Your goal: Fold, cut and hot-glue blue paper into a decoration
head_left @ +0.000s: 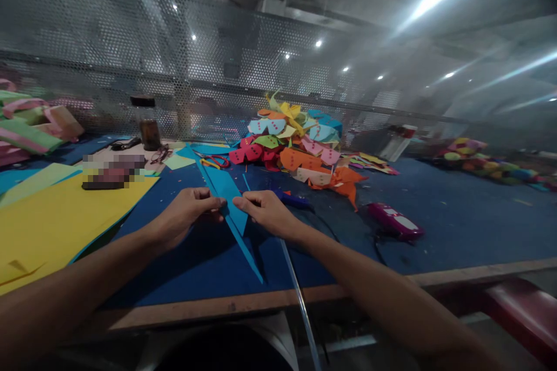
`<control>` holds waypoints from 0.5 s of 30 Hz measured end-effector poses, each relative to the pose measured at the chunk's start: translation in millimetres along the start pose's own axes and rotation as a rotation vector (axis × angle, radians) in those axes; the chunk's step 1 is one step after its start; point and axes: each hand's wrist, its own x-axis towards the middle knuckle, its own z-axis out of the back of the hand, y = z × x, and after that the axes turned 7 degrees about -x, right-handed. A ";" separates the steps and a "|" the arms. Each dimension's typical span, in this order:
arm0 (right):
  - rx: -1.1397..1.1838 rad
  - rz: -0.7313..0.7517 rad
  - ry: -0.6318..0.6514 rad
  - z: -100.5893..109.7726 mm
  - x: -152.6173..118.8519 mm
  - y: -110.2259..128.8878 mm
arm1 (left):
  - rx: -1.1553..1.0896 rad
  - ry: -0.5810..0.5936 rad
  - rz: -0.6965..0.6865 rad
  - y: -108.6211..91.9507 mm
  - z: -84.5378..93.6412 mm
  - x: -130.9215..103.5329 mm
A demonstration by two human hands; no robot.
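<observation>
A long blue paper strip (232,197) with a folded edge slants over the blue table, one narrow end pointing toward the front edge. My left hand (202,206) pinches its left side between thumb and fingers. On its right side my right hand (256,206) grips the paper the same way, thumb close to the left one. Just beyond the strip lie red-handled scissors (215,162). To the right of my right hand sits a dark blue tool (296,200) with a cord.
Colourful paper cutouts (300,151) are piled at the back centre. Yellow sheets (65,214) cover the left, near a jar (149,127). A purple device (394,221) lies right. A clear stick (298,290) crosses the table's front edge (243,304).
</observation>
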 end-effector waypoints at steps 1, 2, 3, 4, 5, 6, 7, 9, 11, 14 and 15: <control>0.000 -0.007 0.001 0.2 -0.2 0.2 | -0.009 0.001 0.002 0.5 0.6 0.6; 0.001 -0.013 0.000 0.3 -0.4 0.4 | -0.017 -0.001 0.003 0.7 1.1 1.1; 0.004 -0.015 0.002 0.5 -0.7 0.6 | -0.024 -0.002 0.004 0.8 1.5 1.6; 0.004 -0.014 0.005 0.8 -1.0 0.6 | -0.029 -0.002 0.006 0.8 1.9 1.9; 0.004 -0.012 0.008 1.0 -1.1 0.4 | -0.031 -0.001 0.007 0.8 2.3 2.2; 0.002 -0.013 0.011 1.3 -1.2 0.1 | -0.031 0.000 0.009 0.6 2.6 2.5; 0.001 -0.020 0.011 1.6 -1.1 -0.2 | -0.028 0.000 0.009 0.4 2.8 2.6; -0.004 -0.042 0.000 2.3 -0.6 -0.7 | -0.012 0.008 0.007 -0.4 2.4 2.2; -0.012 -0.047 -0.025 3.0 0.3 -0.4 | 0.014 0.030 0.010 -2.0 0.4 0.8; -0.027 -0.015 -0.055 3.2 1.2 1.4 | 0.038 0.092 0.054 -5.3 -4.3 -3.0; -0.031 -0.004 -0.063 2.9 1.4 2.0 | 0.044 0.109 0.073 -6.1 -5.7 -4.2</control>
